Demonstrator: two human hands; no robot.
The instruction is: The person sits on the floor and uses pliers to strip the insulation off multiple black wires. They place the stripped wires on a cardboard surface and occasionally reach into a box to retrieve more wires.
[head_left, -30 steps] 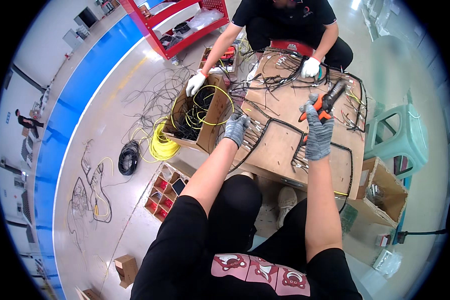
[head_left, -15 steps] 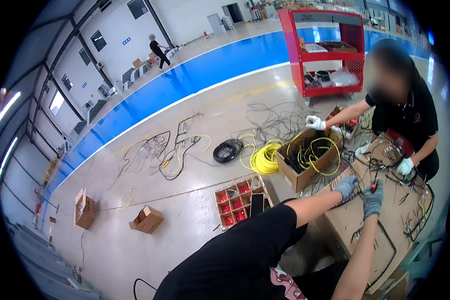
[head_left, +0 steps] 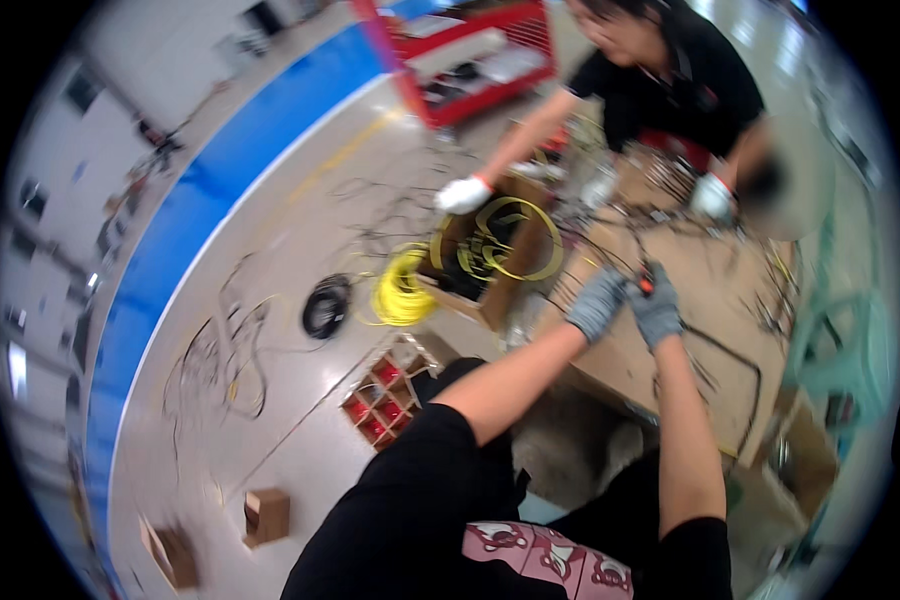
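Note:
Both my hands wear grey gloves and meet over a brown work board (head_left: 715, 300). My right hand (head_left: 655, 312) is closed round a small tool with an orange-and-black handle (head_left: 648, 278); its working end is blurred. Close beside it, nearly touching, my left hand (head_left: 598, 303) has its fingers curled shut, and what they hold is hidden. Thin dark cables (head_left: 610, 255) run just beyond my fingertips. A bent black cable (head_left: 755, 385) lies along the board's right part. Bundles of loose wire ends (head_left: 770, 300) spread near its right edge.
Across the board a person's white-gloved hand (head_left: 465, 195) reaches to a cardboard box (head_left: 480, 305) of cables; the other white glove (head_left: 712, 197) is over wires. Yellow (head_left: 402, 290) and black coils (head_left: 326, 306), a divided box (head_left: 378, 400), a red cart (head_left: 480, 100) and a green stool (head_left: 845, 350) stand around.
The view has swung to the right, so everything appears shifted left, and it is blurred. My hands are closer together, the orange-handled tool still in my right one.

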